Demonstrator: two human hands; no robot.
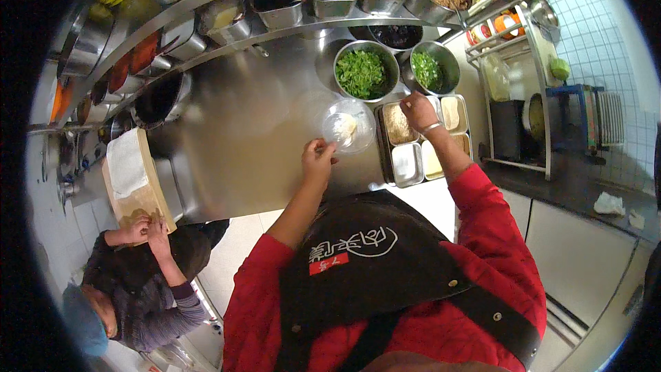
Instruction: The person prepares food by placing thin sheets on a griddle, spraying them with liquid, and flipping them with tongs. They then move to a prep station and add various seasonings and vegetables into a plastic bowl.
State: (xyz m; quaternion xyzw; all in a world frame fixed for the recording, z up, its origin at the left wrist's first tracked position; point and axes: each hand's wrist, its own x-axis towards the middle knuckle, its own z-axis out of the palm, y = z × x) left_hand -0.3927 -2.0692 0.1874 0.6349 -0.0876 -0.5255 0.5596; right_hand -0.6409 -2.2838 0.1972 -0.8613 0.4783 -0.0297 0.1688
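A clear round bowl [361, 137] stands on the steel worktop in front of me, with a pale whitish heap [345, 126] in it. At its near left rim is my left hand [317, 161], fingers curled; whether they grip the rim is unclear. My right hand [420, 111] hovers over a set of small metal seasoning pans, its fingertips drawn together. Anything between those fingertips is too small to make out. Under and beside that hand lie a pan of light brown grains [397, 126], a pan of white powder [407, 161] and a pan of yellowish powder [433, 159].
Beyond the bowl stand a steel pot of chopped leafy greens [360, 75] and one of sliced green onion [427, 70]. Metal containers [279, 13] line a shelf overhead. A co-worker's hands [150, 230] rest at a wooden board [137, 206] bearing a white cloth [125, 163] at left.
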